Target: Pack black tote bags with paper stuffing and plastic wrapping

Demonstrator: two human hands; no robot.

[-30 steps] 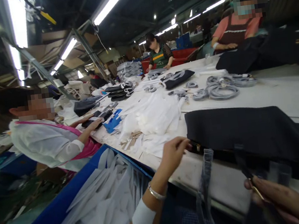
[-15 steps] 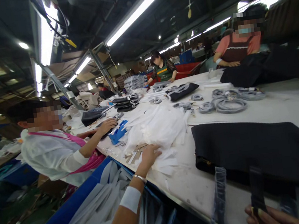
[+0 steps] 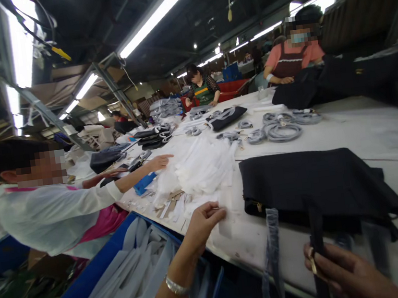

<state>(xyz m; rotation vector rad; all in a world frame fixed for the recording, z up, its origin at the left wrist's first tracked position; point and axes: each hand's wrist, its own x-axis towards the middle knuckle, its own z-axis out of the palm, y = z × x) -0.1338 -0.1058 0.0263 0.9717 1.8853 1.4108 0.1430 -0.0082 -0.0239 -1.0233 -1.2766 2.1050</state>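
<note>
My left hand (image 3: 204, 221) is raised over the table edge, thumb and fingertips pinched on a thin translucent white sheet (image 3: 231, 212). Behind it lies a loose heap of the same white sheets (image 3: 203, 165). At the lower right, my right hand (image 3: 344, 266) is closed around a black strap (image 3: 316, 231) at its gold-coloured buckle (image 3: 313, 261). This strap hangs from a black handbag (image 3: 307, 179) lying flat on the table. Another strap (image 3: 271, 237), wrapped in clear film, dangles over the edge to the left of my right hand.
A blue bin (image 3: 91, 278) full of pale strips stands below the table edge. At left, a co-worker's hand (image 3: 160, 162) reaches towards the heap. Coiled grey straps (image 3: 283, 131) and another black bag (image 3: 226, 118) lie farther back. Two more people work across the table.
My left hand has come off the heap towards me with a thin sheet in its fingers. The co-worker's arm at left now stretches towards the heap. The view has shifted right.
</note>
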